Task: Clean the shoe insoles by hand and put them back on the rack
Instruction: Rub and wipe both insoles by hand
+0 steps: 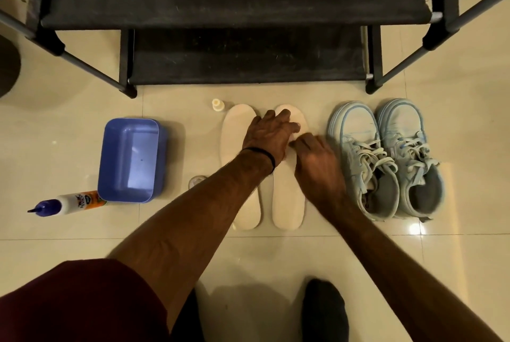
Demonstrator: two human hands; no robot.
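Both hands over right insole [287, 198]: left hand [269, 136] fingers spread flat; right hand [317, 156] fingers curled, grip unclear.

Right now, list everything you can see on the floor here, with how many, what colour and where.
insoles: two, cream, side by side, floor centre
sneakers: one pair, pale blue, right of the insoles
tub: one, blue, left of the insoles
glue bottle: one, white with blue cap, lying by the tub
small bottle: one, pale, by the insole tips
shoe rack: one, black, behind everything
left hand: on the right-side insole, black wristband
right hand: fingertips on the same insole
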